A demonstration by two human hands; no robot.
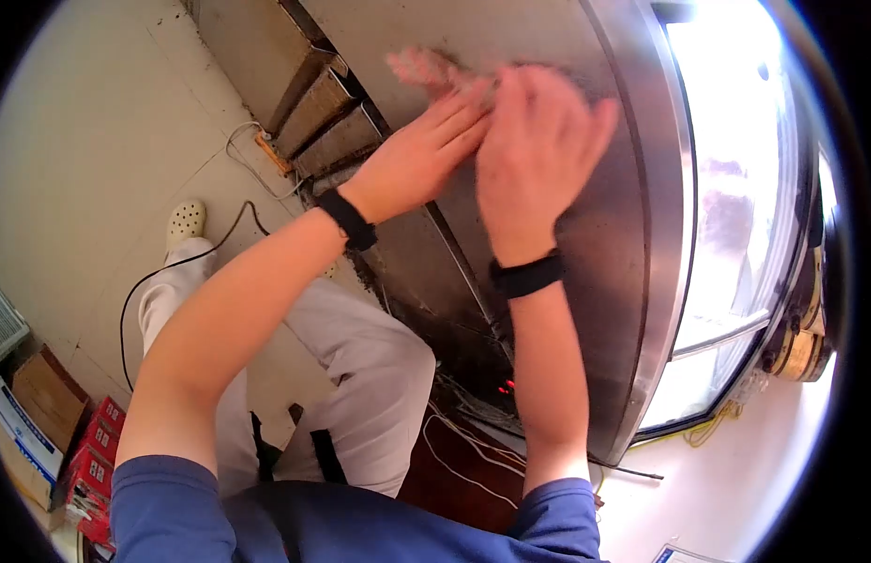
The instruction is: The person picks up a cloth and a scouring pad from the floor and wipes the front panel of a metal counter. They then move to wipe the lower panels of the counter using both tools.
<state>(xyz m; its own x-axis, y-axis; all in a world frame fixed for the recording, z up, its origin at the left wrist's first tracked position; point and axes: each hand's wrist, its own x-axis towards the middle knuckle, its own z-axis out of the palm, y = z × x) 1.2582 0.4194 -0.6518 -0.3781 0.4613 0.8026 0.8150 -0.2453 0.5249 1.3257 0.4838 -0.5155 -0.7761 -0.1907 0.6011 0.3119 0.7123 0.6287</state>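
Observation:
Both hands are close together over a broad stainless steel panel [604,253]. My left hand [412,155] has its fingers stretched out, with their tips meeting the side of my right hand. My right hand [534,155] is slightly blurred, its fingers extended and the outermost one spread to the right. Whether anything small lies between the hands is hidden. A pinkish blurred shape just beyond them looks like a reflection in the steel. Each wrist wears a black band, one on the left [345,219] and one on the right [527,275].
Dirty metal compartments [309,98] run along the panel's left side, near an orange power strip [273,153]. A black cable [140,286] crosses the floor by my leg. Red boxes [96,446] stand at lower left. Bright glass [735,216] borders the right; loose white wires [454,450] lie below.

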